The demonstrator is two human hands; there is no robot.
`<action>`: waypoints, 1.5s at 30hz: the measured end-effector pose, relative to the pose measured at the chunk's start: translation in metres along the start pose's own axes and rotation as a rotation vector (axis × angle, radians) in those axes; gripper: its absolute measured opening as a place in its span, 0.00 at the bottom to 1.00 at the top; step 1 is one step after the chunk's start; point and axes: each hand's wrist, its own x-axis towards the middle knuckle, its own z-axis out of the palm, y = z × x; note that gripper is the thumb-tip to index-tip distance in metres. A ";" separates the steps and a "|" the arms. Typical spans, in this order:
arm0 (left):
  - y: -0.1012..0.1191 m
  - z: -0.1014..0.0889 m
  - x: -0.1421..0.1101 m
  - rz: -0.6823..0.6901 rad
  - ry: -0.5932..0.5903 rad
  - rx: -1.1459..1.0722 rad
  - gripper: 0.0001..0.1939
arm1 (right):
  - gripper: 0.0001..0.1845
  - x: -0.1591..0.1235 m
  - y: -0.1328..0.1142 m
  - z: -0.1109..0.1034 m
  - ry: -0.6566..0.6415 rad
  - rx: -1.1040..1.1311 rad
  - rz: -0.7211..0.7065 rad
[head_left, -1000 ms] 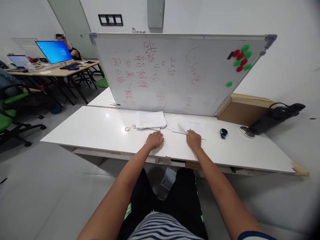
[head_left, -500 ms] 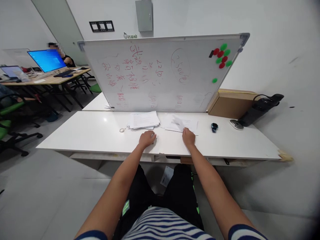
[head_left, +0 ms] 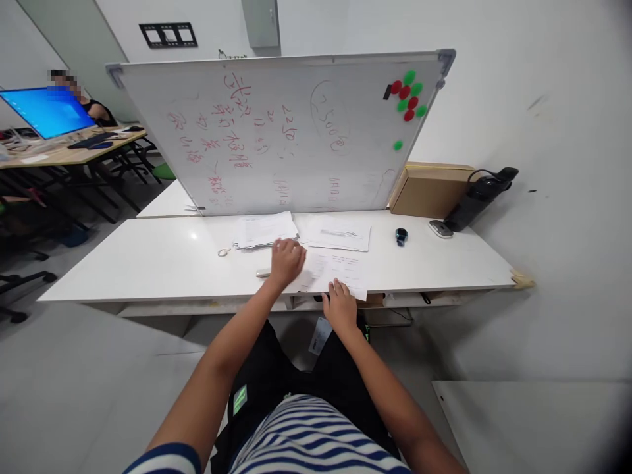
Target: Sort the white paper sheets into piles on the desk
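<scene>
Right grip (head_left: pixel 340 307) overlaps the near edge of the loose sheet (head_left: pixel 343 268).

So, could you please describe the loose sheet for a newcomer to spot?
Find the whiteboard backing the white desk. In front, by the right hand, lies the loose sheet. Unlike the papers behind, it reaches the desk's near edge.

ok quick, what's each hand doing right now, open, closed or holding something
Left hand: fingers curled; cannot tell whether it holds anything.
Right hand: open, fingers over the near edge of the printed sheet.
</scene>
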 end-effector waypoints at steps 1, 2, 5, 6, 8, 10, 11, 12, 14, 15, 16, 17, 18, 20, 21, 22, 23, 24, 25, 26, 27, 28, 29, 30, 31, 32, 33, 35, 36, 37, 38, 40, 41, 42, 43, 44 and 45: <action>0.008 0.004 -0.004 0.068 -0.071 -0.015 0.20 | 0.24 -0.002 -0.003 0.000 0.006 -0.012 0.015; 0.014 0.009 -0.009 0.140 -0.159 -0.022 0.21 | 0.25 -0.004 -0.005 0.000 0.009 -0.018 0.025; 0.017 0.028 -0.030 0.212 -0.338 0.015 0.25 | 0.25 -0.007 -0.003 -0.005 -0.006 -0.021 0.006; 0.014 0.033 -0.036 0.219 -0.361 0.030 0.28 | 0.26 -0.007 0.000 -0.008 -0.022 -0.022 -0.007; 0.007 0.041 -0.046 0.248 -0.359 0.049 0.32 | 0.26 -0.001 0.009 -0.016 -0.058 -0.034 -0.025; 0.003 0.046 -0.049 0.273 -0.331 0.061 0.35 | 0.24 0.014 0.020 -0.024 -0.074 -0.060 0.001; 0.002 0.047 -0.049 0.274 -0.315 0.065 0.35 | 0.22 0.025 0.026 -0.028 -0.062 -0.075 0.031; 0.002 0.048 -0.049 0.272 -0.299 0.068 0.35 | 0.22 0.039 0.032 -0.031 -0.029 -0.092 0.068; 0.003 0.049 -0.047 0.274 -0.261 0.068 0.34 | 0.23 0.073 0.043 -0.033 0.104 -0.120 0.132; 0.003 0.049 -0.046 0.281 -0.241 0.067 0.34 | 0.23 0.092 0.049 -0.032 0.156 -0.138 0.133; 0.004 0.049 -0.046 0.289 -0.223 0.066 0.34 | 0.22 0.111 0.055 -0.029 0.168 -0.158 0.120; 0.004 0.050 -0.046 0.292 -0.207 0.066 0.34 | 0.22 0.129 0.060 -0.024 0.139 -0.174 0.093; 0.004 0.050 -0.046 0.294 -0.196 0.066 0.34 | 0.23 0.146 0.065 -0.019 0.070 -0.186 0.048; 0.003 0.050 -0.047 0.289 -0.183 0.068 0.34 | 0.25 0.173 0.074 -0.007 -0.099 -0.201 -0.063; 0.003 0.050 -0.047 0.288 -0.180 0.068 0.34 | 0.24 0.182 0.078 -0.001 -0.157 -0.206 -0.118; 0.002 0.050 -0.047 0.288 -0.178 0.067 0.34 | 0.23 0.189 0.081 0.004 -0.189 -0.213 -0.169; 0.002 0.050 -0.047 0.291 -0.178 0.067 0.34 | 0.20 0.193 0.083 0.009 -0.195 -0.232 -0.216; 0.002 0.050 -0.047 0.294 -0.178 0.066 0.34 | 0.18 0.194 0.085 0.013 -0.182 -0.258 -0.256; 0.002 0.050 -0.047 0.297 -0.178 0.066 0.34 | 0.17 0.194 0.086 0.016 -0.159 -0.289 -0.287; 0.002 0.050 -0.047 0.300 -0.178 0.066 0.34 | 0.16 0.193 0.086 0.019 -0.136 -0.320 -0.310; 0.002 0.050 -0.047 0.301 -0.177 0.067 0.34 | 0.16 0.191 0.086 0.022 -0.117 -0.346 -0.325; 0.002 0.050 -0.047 0.301 -0.176 0.067 0.34 | 0.16 0.189 0.085 0.024 -0.104 -0.362 -0.332; 0.002 0.050 -0.047 0.300 -0.174 0.068 0.34 | 0.17 0.187 0.084 0.025 -0.097 -0.369 -0.334; 0.001 0.050 -0.047 0.300 -0.173 0.067 0.34 | 0.17 0.186 0.083 0.027 -0.092 -0.372 -0.333; 0.001 0.050 -0.047 0.300 -0.172 0.065 0.34 | 0.18 0.185 0.083 0.028 -0.086 -0.377 -0.333; 0.001 0.050 -0.047 0.300 -0.172 0.064 0.34 | 0.18 0.185 0.082 0.028 -0.081 -0.381 -0.333; 0.001 0.051 -0.047 0.301 -0.171 0.062 0.34 | 0.18 0.185 0.083 0.029 -0.080 -0.386 -0.333; 0.001 0.051 -0.048 0.299 -0.171 0.062 0.35 | 0.18 0.185 0.084 0.029 -0.075 -0.378 -0.344; 0.001 0.051 -0.048 0.298 -0.170 0.062 0.35 | 0.18 0.185 0.086 0.029 -0.059 -0.361 -0.355; 0.001 0.051 -0.048 0.296 -0.170 0.063 0.34 | 0.19 0.185 0.087 0.030 -0.028 -0.338 -0.360; 0.001 0.052 -0.048 0.295 -0.170 0.064 0.34 | 0.21 0.185 0.089 0.031 0.016 -0.314 -0.352; 0.001 0.051 -0.048 0.297 -0.171 0.065 0.34 | 0.24 0.184 0.093 0.033 0.088 -0.273 -0.298; 0.001 0.051 -0.048 0.299 -0.172 0.066 0.34 | 0.25 0.183 0.094 0.034 0.096 -0.265 -0.269; 0.001 0.051 -0.049 0.301 -0.173 0.067 0.35 | 0.24 0.183 0.095 0.035 0.085 -0.260 -0.253; 0.001 0.051 -0.049 0.301 -0.175 0.068 0.35 | 0.24 0.183 0.096 0.036 0.060 -0.255 -0.258; 0.002 0.050 -0.049 0.298 -0.176 0.070 0.35 | 0.23 0.183 0.095 0.036 0.039 -0.251 -0.271; 0.002 0.050 -0.049 0.295 -0.177 0.072 0.35 | 0.22 0.184 0.095 0.037 0.028 -0.249 -0.281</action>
